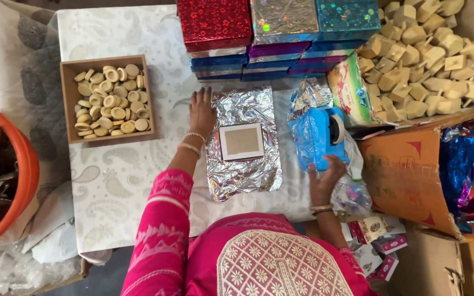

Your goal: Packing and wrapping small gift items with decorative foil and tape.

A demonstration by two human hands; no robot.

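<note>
Silver foil (pixel 242 175) under flat left hand (pixel 201 112), right hand (pixel 325 178) touching blue tape dispenser (pixel 316 134)

We see a table (pixel 116 181) under a white cloth with a pale paisley print, lit evenly by soft light. Left of the table sits an orange tub (pixel 20 181); right of it stand open cardboard boxes (pixel 412 170). Beneath its near edge, dark floor (pixel 108 277) shows.
</note>
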